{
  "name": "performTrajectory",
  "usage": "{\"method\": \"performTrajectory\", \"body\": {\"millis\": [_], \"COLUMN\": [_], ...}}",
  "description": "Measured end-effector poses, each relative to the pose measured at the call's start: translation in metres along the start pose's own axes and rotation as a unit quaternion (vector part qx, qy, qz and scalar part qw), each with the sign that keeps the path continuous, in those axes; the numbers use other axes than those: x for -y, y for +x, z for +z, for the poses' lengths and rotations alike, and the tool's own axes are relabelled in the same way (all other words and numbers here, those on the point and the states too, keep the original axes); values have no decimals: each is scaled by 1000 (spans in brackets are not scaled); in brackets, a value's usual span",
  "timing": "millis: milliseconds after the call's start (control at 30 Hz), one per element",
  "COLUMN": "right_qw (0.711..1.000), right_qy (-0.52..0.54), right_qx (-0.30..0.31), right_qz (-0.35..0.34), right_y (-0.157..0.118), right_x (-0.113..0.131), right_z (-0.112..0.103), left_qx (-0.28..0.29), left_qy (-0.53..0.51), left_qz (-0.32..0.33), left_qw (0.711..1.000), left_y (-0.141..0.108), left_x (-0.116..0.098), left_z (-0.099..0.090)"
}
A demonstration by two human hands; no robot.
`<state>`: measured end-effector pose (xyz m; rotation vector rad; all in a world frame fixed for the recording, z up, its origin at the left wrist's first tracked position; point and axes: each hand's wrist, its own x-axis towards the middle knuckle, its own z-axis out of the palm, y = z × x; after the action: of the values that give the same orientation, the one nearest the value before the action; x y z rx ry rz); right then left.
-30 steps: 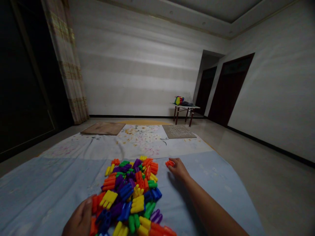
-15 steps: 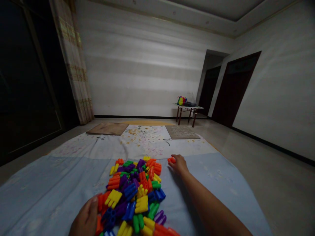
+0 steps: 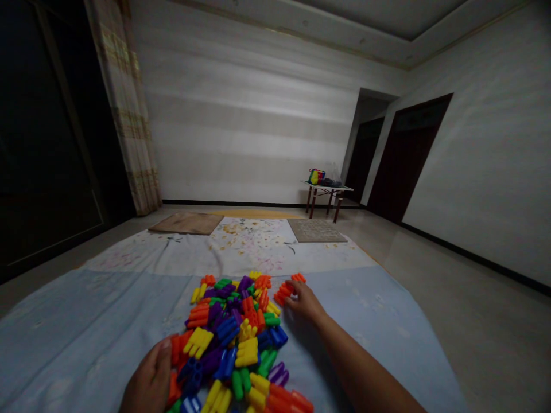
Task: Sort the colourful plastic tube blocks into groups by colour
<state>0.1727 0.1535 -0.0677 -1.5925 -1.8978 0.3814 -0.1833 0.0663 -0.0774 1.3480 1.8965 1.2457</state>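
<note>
At the bottom edge, an orange finger-shaped block point(image 3: 289, 398) lies against a yellow one point(image 3: 260, 383), with a purple block point(image 3: 279, 374) just beyond them. My left hand point(image 3: 148, 378) rests at the near left side of the pile of plastic blocks point(image 3: 228, 324), its thumb against orange pieces; its other fingers are hidden, so I cannot tell whether they grip anything. Beside that thumb sit a blue block point(image 3: 190, 376) and a flat yellow hand-shaped block point(image 3: 198, 342). The pile, mixed in orange, yellow, green, blue and purple, stretches away from me over the pale blue part of the sheet point(image 3: 94, 327).

At its far right side, my right hand point(image 3: 303, 301) has thumb and fingertips closed on an orange ridged block point(image 3: 282, 293), just beside the pile. Another orange block point(image 3: 298, 277) shows right behind those fingers.

Past the flowered white part of the sheet lie a brown mat point(image 3: 187, 223) on the left and a greyish patterned mat point(image 3: 316, 230) on the right. Farther off, a small table point(image 3: 348, 188) bears a multicoloured bag point(image 3: 317, 176), near the white wall point(image 3: 241, 126).
</note>
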Motion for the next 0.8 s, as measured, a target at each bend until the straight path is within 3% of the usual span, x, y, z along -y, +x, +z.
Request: {"method": "performTrajectory", "body": {"millis": [267, 367, 500, 800], "right_qw": [996, 990, 977, 982], "right_qy": [-45, -98, -181, -154], "right_qx": [-20, -40, -22, -19], "right_qz": [80, 96, 114, 111], "right_y": [-26, -31, -40, -35], "right_x": [-11, -11, -13, -16], "right_z": [-26, -33, -43, -40], "left_qx": [-23, -20, -24, -16], "left_qy": [12, 16, 23, 26], "left_qz": [39, 42, 37, 48], "left_qw": [999, 999, 999, 998], "left_y": [1, 0, -1, 2], "left_x": [0, 0, -1, 5], "left_z": [1, 1, 0, 2]}}
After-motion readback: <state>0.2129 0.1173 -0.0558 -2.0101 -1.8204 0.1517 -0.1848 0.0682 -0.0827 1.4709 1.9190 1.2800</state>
